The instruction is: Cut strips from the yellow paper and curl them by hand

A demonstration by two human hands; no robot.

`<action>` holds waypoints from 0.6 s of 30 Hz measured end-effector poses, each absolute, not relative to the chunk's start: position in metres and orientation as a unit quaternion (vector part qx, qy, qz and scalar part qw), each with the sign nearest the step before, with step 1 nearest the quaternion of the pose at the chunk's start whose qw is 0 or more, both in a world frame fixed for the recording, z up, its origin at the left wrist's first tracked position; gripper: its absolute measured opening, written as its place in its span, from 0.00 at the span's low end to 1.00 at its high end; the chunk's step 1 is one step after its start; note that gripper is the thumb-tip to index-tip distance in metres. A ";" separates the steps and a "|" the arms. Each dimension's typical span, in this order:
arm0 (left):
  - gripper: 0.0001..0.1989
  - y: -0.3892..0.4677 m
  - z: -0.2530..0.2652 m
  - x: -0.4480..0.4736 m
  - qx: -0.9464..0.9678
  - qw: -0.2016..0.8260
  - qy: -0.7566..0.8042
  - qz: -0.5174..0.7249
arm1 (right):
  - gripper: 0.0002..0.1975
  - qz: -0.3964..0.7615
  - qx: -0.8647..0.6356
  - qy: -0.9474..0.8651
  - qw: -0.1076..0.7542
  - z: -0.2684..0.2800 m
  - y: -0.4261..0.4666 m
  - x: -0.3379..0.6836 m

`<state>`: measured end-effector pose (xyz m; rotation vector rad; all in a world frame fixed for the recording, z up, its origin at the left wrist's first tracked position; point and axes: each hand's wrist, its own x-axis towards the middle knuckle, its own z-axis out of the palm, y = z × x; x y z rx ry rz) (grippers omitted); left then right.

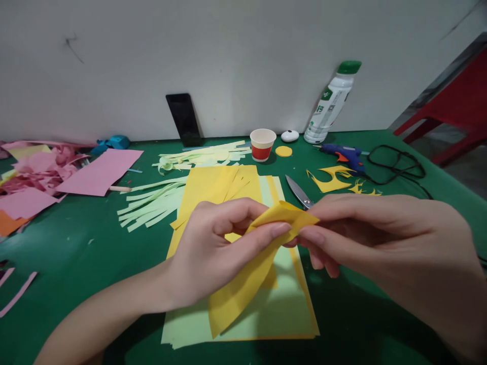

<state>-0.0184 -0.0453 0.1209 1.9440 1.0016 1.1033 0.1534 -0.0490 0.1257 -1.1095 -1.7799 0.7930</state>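
Note:
A piece of yellow paper (247,284), bent and folded over near its top end, is held above the stack in both hands. My left hand (220,248) pinches it, thumb lying across the front. My right hand (365,233) grips the pointed right corner between thumb and fingers. Below lies light green paper (289,314) in a stack, with a yellow sheet (205,190) on its upper part. Thin yellow strips (238,185) rest on that sheet. Scissors (299,191) lie just beyond my right hand, their handles hidden behind it.
Fringed green paper strips (152,205) lie left of the stack. A paper cup (262,145), a yellow disc (283,151), a white case (289,136) and a leaning bottle (331,104) stand behind. A glue gun (344,154) with cord is right; a phone (183,119) and pink paper (102,172) are left.

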 end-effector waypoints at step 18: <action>0.06 -0.046 0.123 -0.018 0.731 0.381 0.379 0.421 | 0.06 0.469 -0.415 -0.632 0.457 0.125 -0.052 0.154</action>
